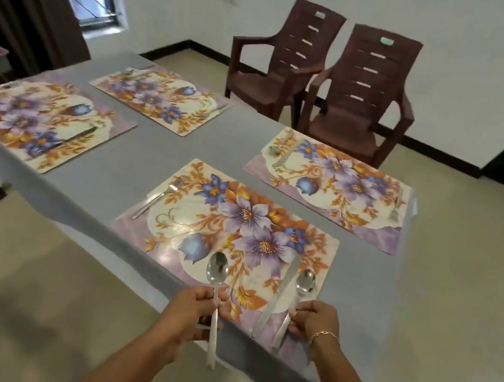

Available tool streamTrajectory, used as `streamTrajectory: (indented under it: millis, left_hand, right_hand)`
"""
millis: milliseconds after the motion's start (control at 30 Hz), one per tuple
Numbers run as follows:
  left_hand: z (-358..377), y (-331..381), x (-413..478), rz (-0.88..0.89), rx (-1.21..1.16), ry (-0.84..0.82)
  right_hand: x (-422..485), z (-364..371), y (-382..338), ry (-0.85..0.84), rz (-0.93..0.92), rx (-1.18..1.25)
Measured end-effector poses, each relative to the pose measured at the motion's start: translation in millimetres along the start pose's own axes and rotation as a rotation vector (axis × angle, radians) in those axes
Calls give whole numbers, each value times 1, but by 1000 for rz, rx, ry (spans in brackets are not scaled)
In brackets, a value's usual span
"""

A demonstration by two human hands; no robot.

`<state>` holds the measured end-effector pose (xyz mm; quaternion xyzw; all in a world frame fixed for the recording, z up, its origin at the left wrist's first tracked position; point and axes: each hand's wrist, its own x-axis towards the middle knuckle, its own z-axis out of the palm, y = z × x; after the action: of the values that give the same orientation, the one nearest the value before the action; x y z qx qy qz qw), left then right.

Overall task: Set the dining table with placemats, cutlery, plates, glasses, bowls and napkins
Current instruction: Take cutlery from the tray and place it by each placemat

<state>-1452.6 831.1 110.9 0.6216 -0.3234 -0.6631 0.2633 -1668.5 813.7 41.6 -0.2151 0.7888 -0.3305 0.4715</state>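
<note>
Smooth grey tablecloth (pixel 105 179), left hand (pixel 191 307) gripping steel spoon (pixel 217 270), right hand (pixel 317 321) pinching second spoon (pixel 305 281)

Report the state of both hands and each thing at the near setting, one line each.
Left hand, grips the held spoon by its handle.
Held spoon, bowl over the near placemat.
Right hand, pinches the second spoon at its handle.
Second spoon, lying beside the knife.
Knife, flat on the placemat.
Fork, flat along the opposite edge.
</note>
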Motion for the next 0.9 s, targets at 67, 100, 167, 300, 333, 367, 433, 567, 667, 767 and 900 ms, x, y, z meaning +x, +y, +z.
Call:
streamTrajectory:
  millis: [67,100,167,300,333,367,433,567,667,767,900]
  left_hand:
    - [2,4,8,-23,-3,-22]
    - [2,5,11,-29,3,-33]
    - [0,8,19,-31,17,-57]
    - [-9,17,31,-24,49,-95]
    - [-11,19,33,-18,51,-106]
    - [-13,21,35,-14,53,-111]
    - [-19,24,38,-7,56,-107]
    - [-37,25,42,18,42,-80]
    - [-63,28,47,28,0,-51]
    - [-101,36,53,58,-74,-37]
    - [-172,49,59,149,-41,-54]
  right_hand:
    - [1,1,0,31,1,-33]
    - [1,2,-1,42,-2,-50]
    - [3,4,-1,59,-7,-91]
    - [4,9,-2,118,-25,-183]
    - [4,10,-1,144,-36,-238]
    - [4,11,-1,165,-43,-284]
    - [2,12,-1,159,-28,-340]
    - [-8,10,-15,186,-81,-558]
    - [-25,36,-41,171,-273,-563]
    - [-54,100,-74,-113,-356,-298]
    - [-93,203,-111,-478,-335,-187]
